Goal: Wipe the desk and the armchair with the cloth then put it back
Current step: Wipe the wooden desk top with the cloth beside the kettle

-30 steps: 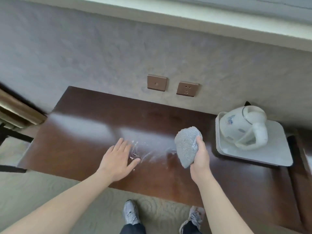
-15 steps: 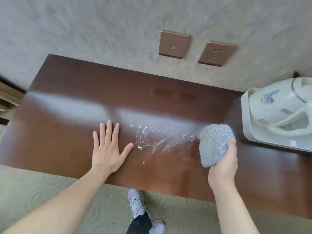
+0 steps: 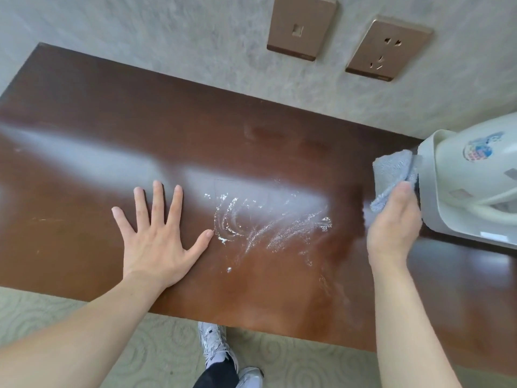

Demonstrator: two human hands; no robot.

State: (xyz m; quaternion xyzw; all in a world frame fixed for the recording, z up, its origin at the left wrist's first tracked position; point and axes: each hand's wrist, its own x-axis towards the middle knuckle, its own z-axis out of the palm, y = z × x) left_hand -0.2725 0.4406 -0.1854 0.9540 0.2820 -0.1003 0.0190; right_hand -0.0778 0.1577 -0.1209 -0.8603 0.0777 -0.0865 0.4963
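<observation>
The dark brown wooden desk (image 3: 84, 135) fills most of the view, standing against the wall. A smear of white powder (image 3: 265, 222) lies near its middle. My left hand (image 3: 159, 236) rests flat on the desk with fingers spread, its thumb just left of the smear. My right hand (image 3: 391, 231) grips a bunched grey cloth (image 3: 393, 175) at the desk's right side, the cloth touching the edge of the white tray (image 3: 430, 208). No armchair is in view.
A white kettle (image 3: 481, 169) stands on the tray at the right edge. Two bronze wall plates, a switch (image 3: 300, 26) and a socket (image 3: 387, 49), sit above the desk. Patterned carpet (image 3: 156, 357) and my shoes (image 3: 215, 345) show below the front edge.
My right hand has carried the cloth right and away from me, up against the tray. My head has come closer to the desk. The left hand stays flat in place.
</observation>
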